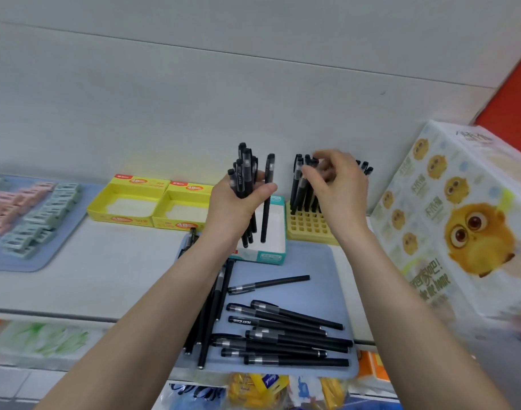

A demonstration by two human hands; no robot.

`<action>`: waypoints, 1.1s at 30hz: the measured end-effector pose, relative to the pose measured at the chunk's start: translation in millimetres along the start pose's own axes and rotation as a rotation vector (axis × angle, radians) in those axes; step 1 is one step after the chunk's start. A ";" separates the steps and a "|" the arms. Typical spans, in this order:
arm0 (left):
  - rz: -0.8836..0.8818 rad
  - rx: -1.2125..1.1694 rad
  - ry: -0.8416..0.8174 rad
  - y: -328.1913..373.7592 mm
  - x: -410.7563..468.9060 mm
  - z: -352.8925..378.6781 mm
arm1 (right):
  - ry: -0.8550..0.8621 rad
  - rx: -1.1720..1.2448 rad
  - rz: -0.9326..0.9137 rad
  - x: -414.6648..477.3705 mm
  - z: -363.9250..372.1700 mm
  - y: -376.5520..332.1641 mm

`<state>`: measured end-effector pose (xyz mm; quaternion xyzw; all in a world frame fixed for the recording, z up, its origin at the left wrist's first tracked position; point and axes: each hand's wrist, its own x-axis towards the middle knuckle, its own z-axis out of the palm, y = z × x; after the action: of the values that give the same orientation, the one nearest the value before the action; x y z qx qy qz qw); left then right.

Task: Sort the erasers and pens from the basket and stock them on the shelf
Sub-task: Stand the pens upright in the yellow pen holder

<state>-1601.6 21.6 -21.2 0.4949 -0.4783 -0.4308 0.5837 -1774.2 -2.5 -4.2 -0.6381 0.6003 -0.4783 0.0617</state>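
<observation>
My left hand (237, 207) grips a bundle of black pens (245, 176) upright above a white and teal box (272, 232). My right hand (339, 184) reaches over the yellow pen rack (308, 226), fingers curled among the pens standing in it (302, 184); whether it pinches one I cannot tell. Several more black pens (282, 332) lie loose on a blue mat (321, 270) at the shelf's front. Pink and pale green erasers (31, 211) lie in rows on another blue mat (25, 261) at the left.
Two open yellow boxes (152, 204) stand at the back of the shelf (105, 270), left of my hands. A large printed tissue pack (460, 220) with yellow owls fills the right side. Packaged goods (259, 392) show on the lower shelf.
</observation>
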 end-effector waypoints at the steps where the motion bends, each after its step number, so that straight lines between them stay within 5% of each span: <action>1: 0.009 0.021 -0.026 0.6 -0.2 3.0 | -0.041 0.103 0.010 -2.2 -4.8 -8.9; 5: 0.040 0.039 -0.154 4.4 -2.5 19.8 | -0.331 0.428 0.066 -9.7 -16.4 -27.7; 12: -0.011 -0.015 -0.059 2.3 -2.9 13.5 | 0.041 0.175 0.124 3.1 -24.0 10.8; 24: 0.013 -0.038 -0.048 4.7 -6.1 2.0 | -0.139 -0.049 0.063 -0.1 9.6 37.7; 29: 0.052 -0.067 -0.105 3.9 -4.5 6.0 | 0.022 -0.100 -0.029 -6.4 -4.1 16.3; 33: 0.090 -0.067 -0.177 8.8 -4.8 18.1 | -0.439 0.246 -0.022 -15.0 -17.4 -6.3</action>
<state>-1619.9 24.5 -12.1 0.4133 -0.5351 -0.4619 0.5740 -1779.0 20.3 1.2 -0.7210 0.5027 -0.3983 0.2624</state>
